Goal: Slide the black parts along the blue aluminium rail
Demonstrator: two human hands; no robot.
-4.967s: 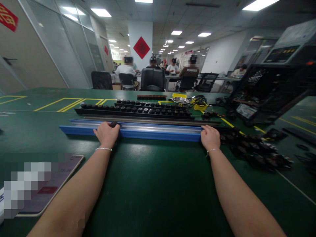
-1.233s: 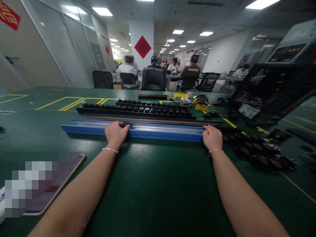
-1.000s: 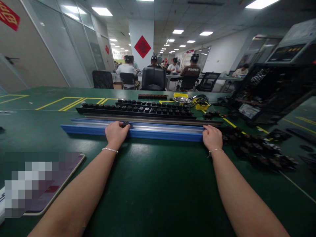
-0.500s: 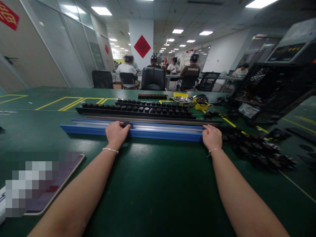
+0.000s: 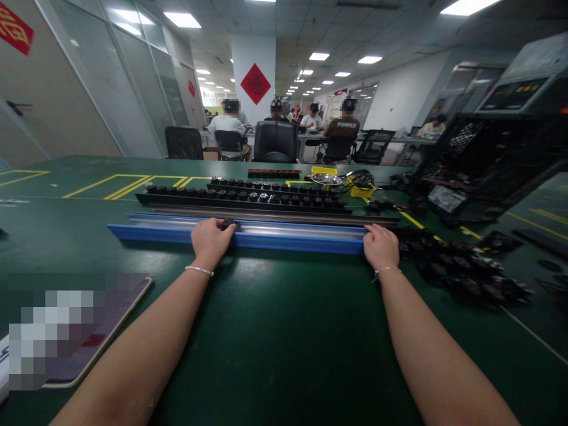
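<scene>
A long blue rail (image 5: 297,241) with a pale channel inside lies crosswise on the green table. My left hand (image 5: 212,239) is closed at the middle-left of the rail, its fingers around a small round black part (image 5: 228,223) that sits in the channel; most of the fingertips are hidden. At the rail's right end my right hand (image 5: 381,244) is closed over the edge, gripping the rail. Just behind lies a thin dark rail (image 5: 275,214). Further back, a black rail (image 5: 186,198) carries a row of small black round parts.
Loose black parts (image 5: 470,272) are heaped to the right. Behind them stands a dark open-sided machine (image 5: 465,160). A metal dish (image 5: 327,178) and a yellow box (image 5: 361,188) with cables sit at the back. A phone-like flat object (image 5: 110,322) lies front left. People sit beyond.
My left hand has shifted very slightly to the right along the blue rail, together with the black part. My right hand stays at the rail's right end.
</scene>
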